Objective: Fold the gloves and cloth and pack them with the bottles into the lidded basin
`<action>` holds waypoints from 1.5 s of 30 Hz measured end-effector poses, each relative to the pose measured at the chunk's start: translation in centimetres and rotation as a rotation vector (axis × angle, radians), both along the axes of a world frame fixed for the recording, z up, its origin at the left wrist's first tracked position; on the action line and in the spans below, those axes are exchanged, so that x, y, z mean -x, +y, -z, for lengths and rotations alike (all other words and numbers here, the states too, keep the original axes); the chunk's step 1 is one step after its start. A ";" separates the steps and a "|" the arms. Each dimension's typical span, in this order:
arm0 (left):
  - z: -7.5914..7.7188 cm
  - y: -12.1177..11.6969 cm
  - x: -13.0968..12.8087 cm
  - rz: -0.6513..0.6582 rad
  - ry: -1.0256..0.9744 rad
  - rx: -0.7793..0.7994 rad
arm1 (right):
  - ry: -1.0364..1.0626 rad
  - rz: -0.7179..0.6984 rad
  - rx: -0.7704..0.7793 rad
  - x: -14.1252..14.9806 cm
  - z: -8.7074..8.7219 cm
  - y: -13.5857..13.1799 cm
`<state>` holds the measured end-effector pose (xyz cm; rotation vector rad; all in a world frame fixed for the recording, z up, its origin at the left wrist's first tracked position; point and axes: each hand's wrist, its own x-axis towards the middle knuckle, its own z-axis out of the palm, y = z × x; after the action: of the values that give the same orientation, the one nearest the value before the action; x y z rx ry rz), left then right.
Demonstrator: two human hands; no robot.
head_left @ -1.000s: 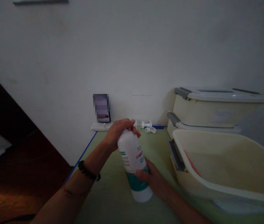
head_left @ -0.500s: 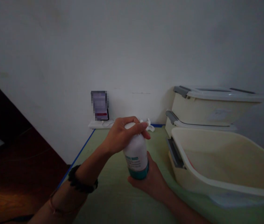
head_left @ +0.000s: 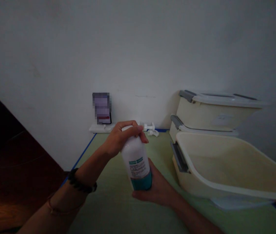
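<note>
Head view, centre: my left fingers (head_left: 132, 131) wrap the teal-banded white bottle's (head_left: 134, 154) top, hiding whether it's closed; my right fingers (head_left: 140, 195) grasp its lower end.

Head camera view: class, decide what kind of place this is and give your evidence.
Probably a room in a home, perhaps used for storage: lidded bins stacked by the wall, a propped-up phone, and a green-covered table edged with blue tape.

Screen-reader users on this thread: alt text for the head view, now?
Two bare hands, left on top and right low, hold a tilted white bottle over a green table, beside open and stacked cream bins.
</note>
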<state>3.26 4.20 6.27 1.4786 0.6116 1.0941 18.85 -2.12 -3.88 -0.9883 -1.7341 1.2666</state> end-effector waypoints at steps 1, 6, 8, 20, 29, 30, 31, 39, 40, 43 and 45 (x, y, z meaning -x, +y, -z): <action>0.0 0.1 0.0 -0.042 0.014 0.002 | 0.015 0.041 0.001 0.3 -0.1 -0.1; -0.1 0.3 -0.3 -0.180 0.041 0.005 | 0.023 0.242 -0.103 1.2 -0.5 -0.6; -0.3 0.1 -0.4 -0.205 0.094 -0.011 | -0.010 0.283 -0.143 1.2 -0.7 -0.8; -2.0 -1.7 -0.5 -0.057 0.388 -0.246 | -0.136 0.328 -0.154 1.0 -2.5 -1.8; -3.6 -2.2 1.9 -0.131 0.285 -0.412 | -0.249 0.272 -0.182 0.4 -7.9 -3.9; -3.6 -2.2 1.8 -0.118 0.242 -0.398 | -0.242 0.252 -0.156 0.3 -8.3 -4.0; -3.4 -2.3 1.7 -0.119 0.203 -0.379 | -0.239 0.234 -0.125 0.2 -8.6 -4.1; -3.5 -4.4 -0.1 -0.236 0.036 -0.398 | -0.316 0.208 -0.073 -1.1 -11.1 -4.5; -3.7 -4.7 -0.1 -0.242 0.019 -0.408 | -0.325 0.211 -0.098 -1.3 -11.8 -4.6; -4.3 -5.2 0.0 -0.281 -0.026 -0.441 | -0.362 0.230 -0.224 -2.3 -14.2 -4.8; -4.6 -5.3 0.2 -0.328 -0.016 -0.466 | -0.429 0.264 -0.333 -3.3 -15.7 -4.6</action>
<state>3.10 -1.12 10.89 1.8029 0.6289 1.5812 22.13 -6.74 11.83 -1.2981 -1.9699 0.6001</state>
